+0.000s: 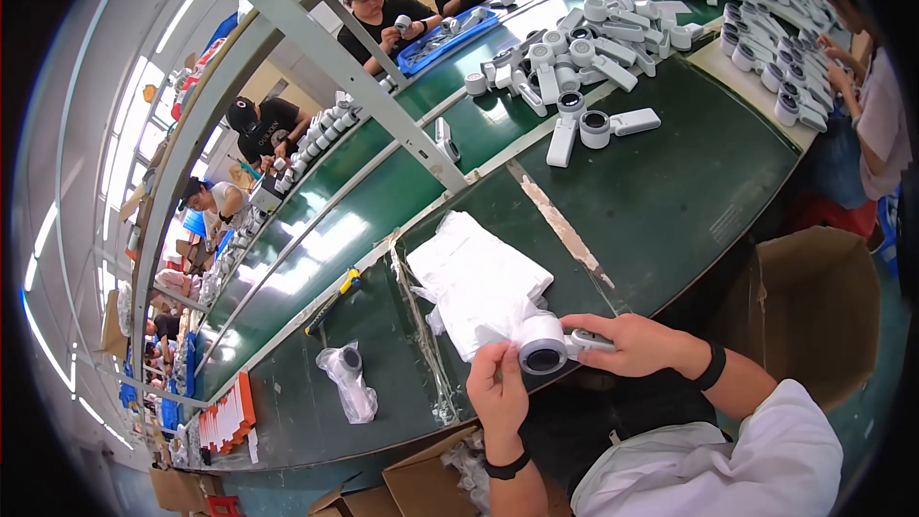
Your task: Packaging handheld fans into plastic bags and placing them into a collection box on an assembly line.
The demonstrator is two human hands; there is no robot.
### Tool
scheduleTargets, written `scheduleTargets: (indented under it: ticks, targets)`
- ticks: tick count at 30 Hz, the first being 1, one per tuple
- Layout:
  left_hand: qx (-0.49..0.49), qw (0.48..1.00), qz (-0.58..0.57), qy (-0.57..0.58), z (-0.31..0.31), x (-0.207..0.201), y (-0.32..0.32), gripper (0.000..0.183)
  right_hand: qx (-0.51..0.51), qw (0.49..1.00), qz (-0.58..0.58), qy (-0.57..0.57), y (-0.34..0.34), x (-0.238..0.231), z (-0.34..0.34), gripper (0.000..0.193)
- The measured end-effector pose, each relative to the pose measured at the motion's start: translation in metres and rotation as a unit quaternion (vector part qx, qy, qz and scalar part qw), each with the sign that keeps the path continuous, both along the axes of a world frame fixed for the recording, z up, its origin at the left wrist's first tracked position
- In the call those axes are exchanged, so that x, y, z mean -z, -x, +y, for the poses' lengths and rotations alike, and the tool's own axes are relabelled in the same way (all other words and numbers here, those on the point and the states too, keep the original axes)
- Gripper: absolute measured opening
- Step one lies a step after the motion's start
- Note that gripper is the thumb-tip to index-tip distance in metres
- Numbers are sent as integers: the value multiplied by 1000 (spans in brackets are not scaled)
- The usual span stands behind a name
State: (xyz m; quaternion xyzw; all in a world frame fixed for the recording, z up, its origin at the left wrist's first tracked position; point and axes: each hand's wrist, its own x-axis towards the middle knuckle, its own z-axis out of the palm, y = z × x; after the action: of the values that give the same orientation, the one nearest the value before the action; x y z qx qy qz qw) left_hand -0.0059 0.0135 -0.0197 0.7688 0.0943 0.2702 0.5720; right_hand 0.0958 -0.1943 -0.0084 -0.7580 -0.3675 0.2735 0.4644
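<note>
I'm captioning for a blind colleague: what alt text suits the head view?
A person's right hand holds a white device by its handle, the left hand at its round head, beside a white stack on a green worktable. A bagged device and a yellow-and-black tool lie to the left; similar devices are piled beyond.

handle (578, 346): partly hidden by right fingers (599, 326) | carton (421, 482) below left fingers (490, 360): bottom cut off by picture's lower edge
</note>
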Motion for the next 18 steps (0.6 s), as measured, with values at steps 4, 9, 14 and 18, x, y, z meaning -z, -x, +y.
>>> scheduleTargets:
  ticks: [4, 9, 14, 18]
  targets:
    - [-49, 984, -60, -162, -10, -12, -2, 7, 41, 999, -13, 1, 6, -9, 4, 54]
    - [-7, 943, -105, -317, -18, -19, -2, 6, 97, 993, -26, -62, 9, 8, 9, 62]
    - [30, 930, -96, -353, -27, -17, 4, 8, 96, 971, 201, -85, 10, -3, 16, 76]
    - [87, 951, -97, -280, -35, -4, 2, 14, 85, 958, 210, -175, 16, 17, 23, 86]
